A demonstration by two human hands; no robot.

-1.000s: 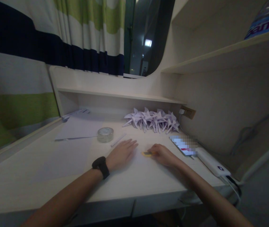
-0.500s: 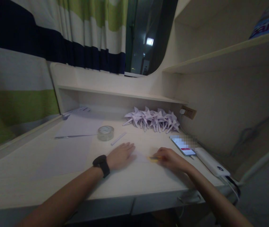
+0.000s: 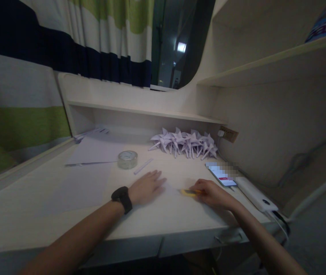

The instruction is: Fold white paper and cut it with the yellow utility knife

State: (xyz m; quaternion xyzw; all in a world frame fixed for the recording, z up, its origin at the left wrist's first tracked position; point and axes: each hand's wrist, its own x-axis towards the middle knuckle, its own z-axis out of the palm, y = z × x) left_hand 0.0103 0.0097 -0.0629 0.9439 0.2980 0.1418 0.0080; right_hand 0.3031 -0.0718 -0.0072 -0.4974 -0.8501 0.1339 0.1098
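My left hand (image 3: 146, 187), with a black watch on its wrist, lies flat with fingers stretched out on a white sheet of paper (image 3: 177, 183) on the desk. My right hand (image 3: 211, 194) is closed around a small yellow tool (image 3: 188, 192), probably a cutter, whose tip rests on the paper just right of the left fingertips. The paper is pale and hard to tell from the desk top in the dim light.
A roll of clear tape (image 3: 127, 159) and a thin white stick (image 3: 143, 167) lie behind my left hand. A pile of white paper pinwheels (image 3: 186, 144) sits at the back. A lit phone (image 3: 221, 175) and a white power bank (image 3: 254, 194) lie at the right. Loose sheets (image 3: 94, 151) lie at the left.
My right hand with the yellow tool has slid to the right and toward me along the paper. My left hand has stayed flat in about the same place.
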